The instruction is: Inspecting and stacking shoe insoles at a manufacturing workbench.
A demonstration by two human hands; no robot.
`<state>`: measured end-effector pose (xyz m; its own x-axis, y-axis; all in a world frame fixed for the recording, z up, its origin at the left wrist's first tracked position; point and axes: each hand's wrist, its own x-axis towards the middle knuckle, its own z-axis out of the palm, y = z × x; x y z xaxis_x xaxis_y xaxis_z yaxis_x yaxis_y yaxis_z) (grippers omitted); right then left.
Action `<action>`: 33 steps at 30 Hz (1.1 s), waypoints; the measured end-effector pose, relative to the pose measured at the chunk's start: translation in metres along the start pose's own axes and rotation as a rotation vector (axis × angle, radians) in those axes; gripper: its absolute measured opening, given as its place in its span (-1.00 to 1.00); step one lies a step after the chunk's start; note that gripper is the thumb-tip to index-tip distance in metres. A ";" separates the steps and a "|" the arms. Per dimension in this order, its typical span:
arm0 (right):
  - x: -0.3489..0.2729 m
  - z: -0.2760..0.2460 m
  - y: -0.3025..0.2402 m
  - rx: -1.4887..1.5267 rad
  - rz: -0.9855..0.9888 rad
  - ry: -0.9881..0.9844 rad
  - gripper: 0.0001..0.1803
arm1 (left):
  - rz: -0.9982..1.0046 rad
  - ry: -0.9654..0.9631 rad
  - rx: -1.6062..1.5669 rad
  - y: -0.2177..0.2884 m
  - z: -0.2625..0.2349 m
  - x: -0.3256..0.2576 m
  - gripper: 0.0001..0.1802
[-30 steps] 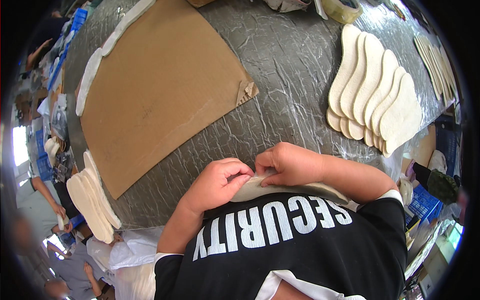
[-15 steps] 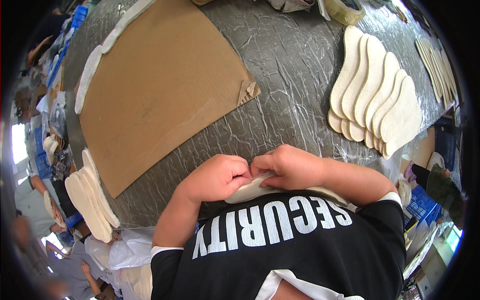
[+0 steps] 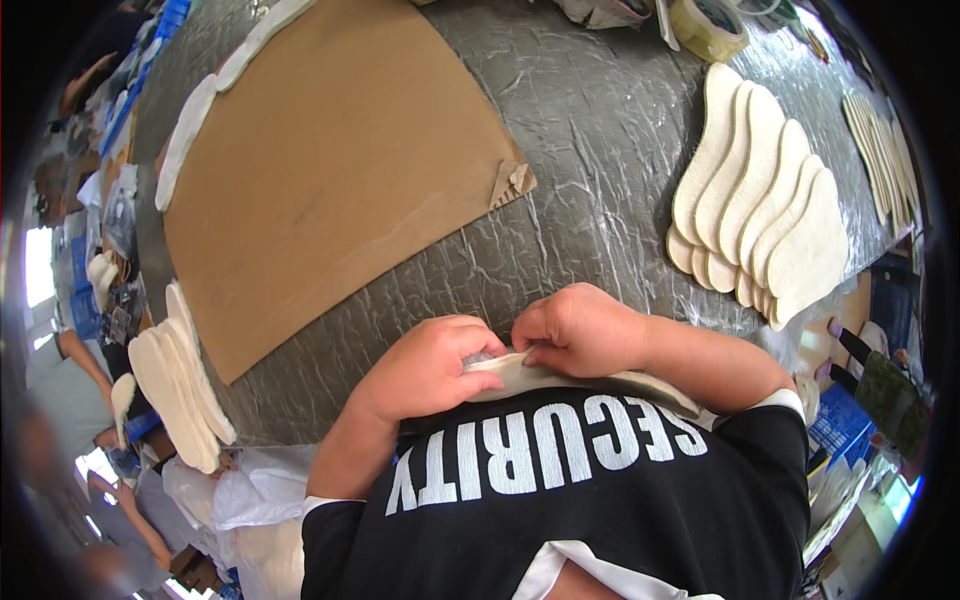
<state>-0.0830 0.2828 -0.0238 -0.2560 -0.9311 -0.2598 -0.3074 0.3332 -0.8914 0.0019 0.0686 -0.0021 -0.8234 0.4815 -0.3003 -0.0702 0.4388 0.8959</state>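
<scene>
Close to my chest, both hands hold one cream, fuzzy insole over the table's near edge. My left hand has its thumb and fingers closed round the left end. My right hand pinches the upper edge just beside it, fingertips curled under. The rest of the insole runs right beneath my right forearm, its darker underside partly showing. Whether anything small sits between the fingertips is hidden. To the right lies a fanned pile of matching insoles.
A large brown cardboard sheet covers the table's left, with white insoles along its far-left edge. Another insole stack sits at the left corner. A tape roll and more insoles lie farther off. People work at left.
My left thumb and fingers have spread a little and shifted along the insole's end. The insole has tilted, so its edge shows more. My right hand has moved slightly away from the left.
</scene>
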 end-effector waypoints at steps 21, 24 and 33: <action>0.028 0.006 -0.001 -0.047 -0.158 -0.057 -0.86 | -0.301 0.296 -0.393 -0.018 0.028 -0.032 -0.72; 0.031 0.009 0.007 0.017 -0.222 -0.065 -0.86 | -0.270 0.375 -0.599 -0.021 0.030 -0.034 -0.80; 0.029 0.004 -0.019 0.032 -0.084 -0.141 -0.82 | -0.198 0.452 -0.415 -0.023 0.046 -0.037 -0.77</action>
<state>-0.0812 0.2494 -0.0157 -0.0982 -0.9679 -0.2314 -0.2925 0.2503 -0.9229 0.0596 0.0755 -0.0269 -0.9221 0.0146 -0.3867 -0.3828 0.1125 0.9170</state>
